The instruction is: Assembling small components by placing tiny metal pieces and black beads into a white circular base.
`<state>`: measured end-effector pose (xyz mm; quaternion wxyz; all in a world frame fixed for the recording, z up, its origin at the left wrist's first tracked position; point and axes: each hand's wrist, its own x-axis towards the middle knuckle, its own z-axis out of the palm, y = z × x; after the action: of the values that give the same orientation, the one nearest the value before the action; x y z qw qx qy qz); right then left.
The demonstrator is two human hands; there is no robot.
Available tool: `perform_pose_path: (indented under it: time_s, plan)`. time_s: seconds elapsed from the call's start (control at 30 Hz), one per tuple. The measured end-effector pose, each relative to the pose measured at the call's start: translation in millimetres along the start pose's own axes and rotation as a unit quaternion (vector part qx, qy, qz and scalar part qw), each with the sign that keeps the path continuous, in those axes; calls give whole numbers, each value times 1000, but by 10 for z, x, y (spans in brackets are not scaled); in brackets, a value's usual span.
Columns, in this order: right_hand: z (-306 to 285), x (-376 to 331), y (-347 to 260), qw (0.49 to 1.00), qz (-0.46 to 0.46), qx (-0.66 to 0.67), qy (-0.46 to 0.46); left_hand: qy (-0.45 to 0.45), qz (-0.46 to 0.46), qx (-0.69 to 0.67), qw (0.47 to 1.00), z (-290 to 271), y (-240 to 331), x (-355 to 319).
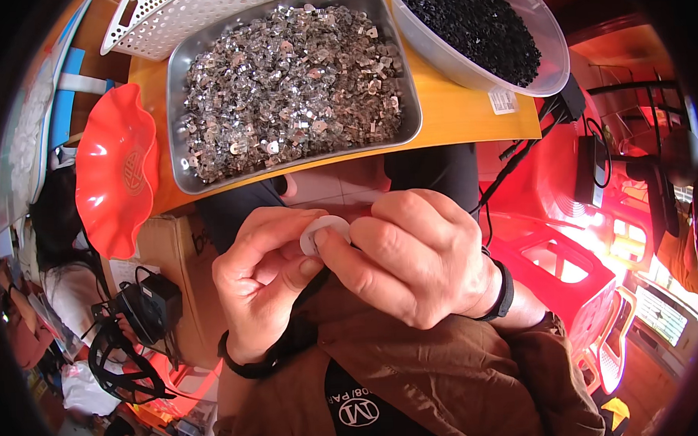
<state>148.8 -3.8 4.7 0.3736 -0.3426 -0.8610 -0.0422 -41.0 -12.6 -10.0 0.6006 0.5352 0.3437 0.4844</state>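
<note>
Above my lap, a small round white piece (pixel 332 223), disc-like, is held between my two hands. The fingertips of my left hand (pixel 257 269) pinch its left side, thumb below and forefinger above. From the other side, my right hand (pixel 418 255) is closed with its thumb and fingers pressed against the disc. Parts of the disc are hidden by the fingertips, so its exact kind does not show. Beyond the hands, a metal tray (pixel 179 164) full of small shiny metal and clear pieces rests on the yellow table (pixel 476 120).
A translucent tub (pixel 554 49) of small black parts sits at the table's far right. A wavy red dish (pixel 109 172) overhangs the left edge, near a white perforated basket (pixel 146 33). Cables (pixel 516 147) hang at right by a red stool (pixel 554 261). A cardboard box (pixel 185 247) stands left.
</note>
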Motion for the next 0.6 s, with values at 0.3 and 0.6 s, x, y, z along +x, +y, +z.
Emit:
perform_pose_path:
  time_s: [0.3, 0.6]
  plan:
    - [-4, -18, 101, 916, 254, 310, 16, 56, -102, -117, 986, 62, 32, 45]
    - [-384, -4, 455, 949, 249, 176, 85, 83, -111, -13, 990, 53, 77, 59]
